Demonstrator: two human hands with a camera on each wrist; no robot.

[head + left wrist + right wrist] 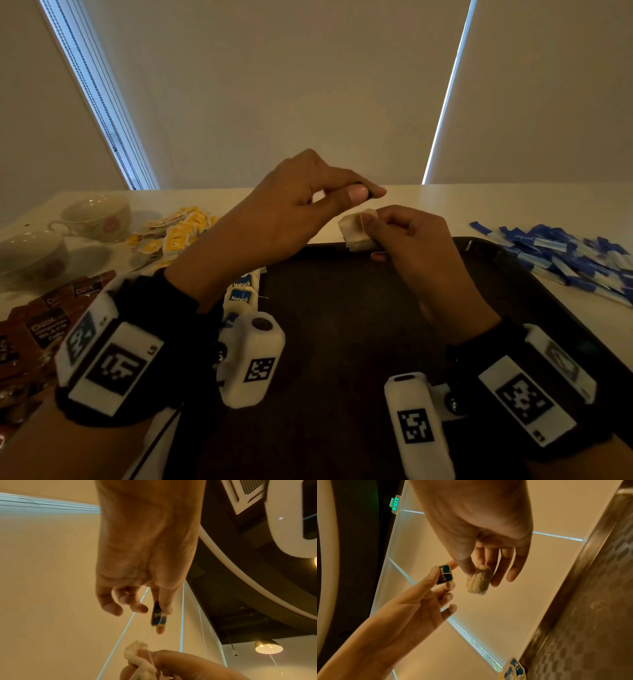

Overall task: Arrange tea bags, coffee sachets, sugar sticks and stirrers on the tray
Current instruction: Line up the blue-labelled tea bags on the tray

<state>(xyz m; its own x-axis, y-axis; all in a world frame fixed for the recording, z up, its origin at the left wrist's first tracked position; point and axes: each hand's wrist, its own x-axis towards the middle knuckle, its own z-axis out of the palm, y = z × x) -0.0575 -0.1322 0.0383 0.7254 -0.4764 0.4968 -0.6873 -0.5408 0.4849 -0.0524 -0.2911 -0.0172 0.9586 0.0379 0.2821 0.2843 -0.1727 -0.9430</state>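
A person is handling one tea bag [356, 231] above the far rim of a dark tray [342, 325]. The right hand [411, 236] is pinching the bag's pouch; the left hand [301, 205] is pinching its small blue tag [444, 574], with the string between them. This looks like tidying the string before laying the bag down; next it probably needs lowering beside the tea bags [241, 291] already lying below the left wrist. Brown coffee sachets [44, 329], yellow packets [171, 233] and two cups [92, 216] are sitting left of the hands, blue sugar sticks [561, 253] right, on a pale table [445, 205] facing drawn blinds [291, 85].

Black wristbands [178, 308] carry white camera modules [251, 359] and white plates bearing black square-coded markers [114, 368].
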